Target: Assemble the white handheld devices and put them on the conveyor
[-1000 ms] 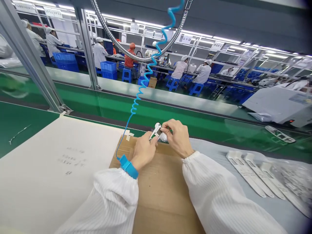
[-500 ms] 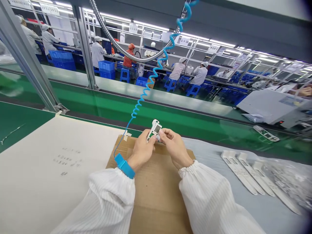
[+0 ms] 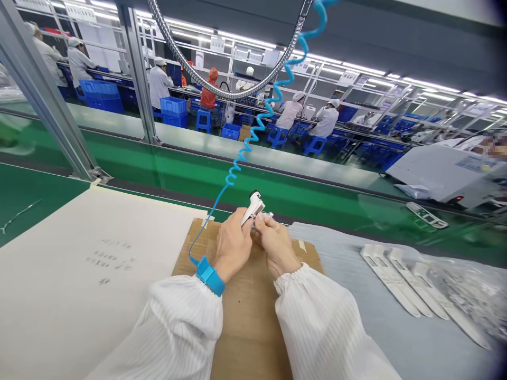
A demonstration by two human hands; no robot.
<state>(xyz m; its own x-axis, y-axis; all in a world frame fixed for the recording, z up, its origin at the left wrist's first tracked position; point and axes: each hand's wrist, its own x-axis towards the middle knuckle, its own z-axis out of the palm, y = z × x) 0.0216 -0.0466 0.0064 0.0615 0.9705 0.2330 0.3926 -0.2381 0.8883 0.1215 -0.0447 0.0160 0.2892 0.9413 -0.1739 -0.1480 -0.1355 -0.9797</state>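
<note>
My left hand (image 3: 233, 238) is closed around a small white plastic device housing (image 3: 253, 205) with a dark tip, raised above the cardboard (image 3: 253, 316). The housing stands tilted, its upper end pointing away from me. Close against its right side, the thumb and fingers of my right hand (image 3: 276, 245) are pinched together. A small shiny, silvery piece (image 3: 269, 215) shows just beyond those fingers; what they grip is mostly hidden. Around my left wrist is a blue wrist strap (image 3: 210, 275), joined to a coiled blue cord (image 3: 253, 136).
White plastic covers (image 3: 390, 279) lie on the pale mat to the right, beside a clear plastic bag (image 3: 467, 285) of small parts. Another white housing (image 3: 426, 215) rests by the green conveyor (image 3: 190, 163). White paper with handwriting (image 3: 150, 311) covers the left side. Several people work far behind.
The housing has turned in my left hand, so its small screen no longer faces me. My right hand has moved left and its fingers have closed in. The coiled cord has swung right.
</note>
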